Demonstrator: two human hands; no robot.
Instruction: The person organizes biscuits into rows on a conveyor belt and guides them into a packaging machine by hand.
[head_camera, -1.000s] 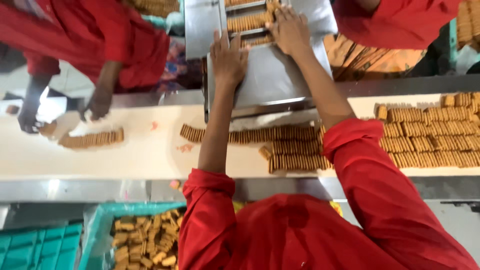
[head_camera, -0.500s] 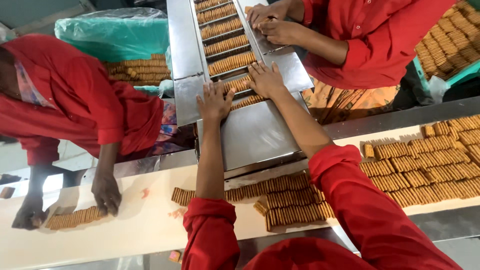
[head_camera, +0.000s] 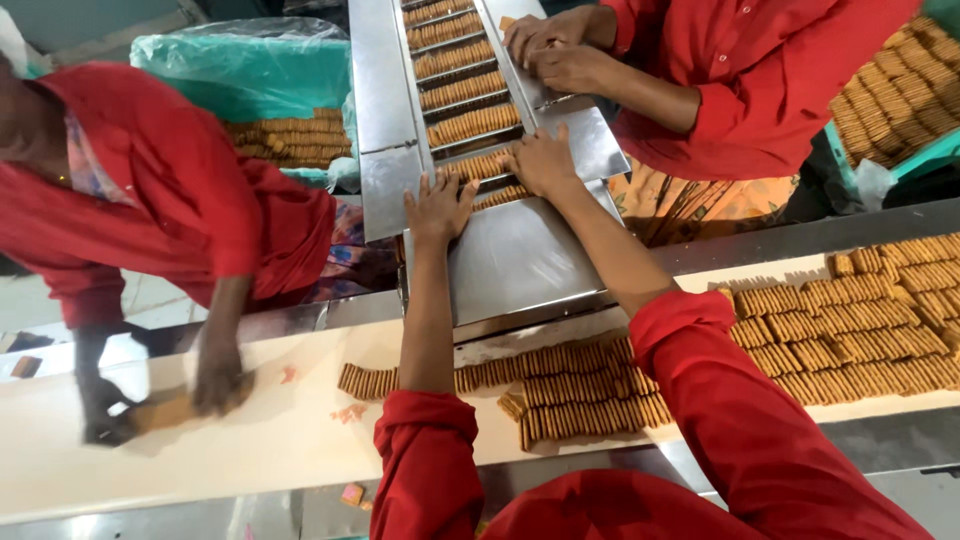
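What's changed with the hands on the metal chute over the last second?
Both hands stayed stretched over the steel chute, now settling around one biscuit row: left hand flat at its near end, right hand at its far end. Nothing lifted. The co-worker's hands remain at the chute's edge; biscuit stacks on the white table unchanged.

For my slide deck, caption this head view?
Both hands set a biscuit row on the steel conveyor.
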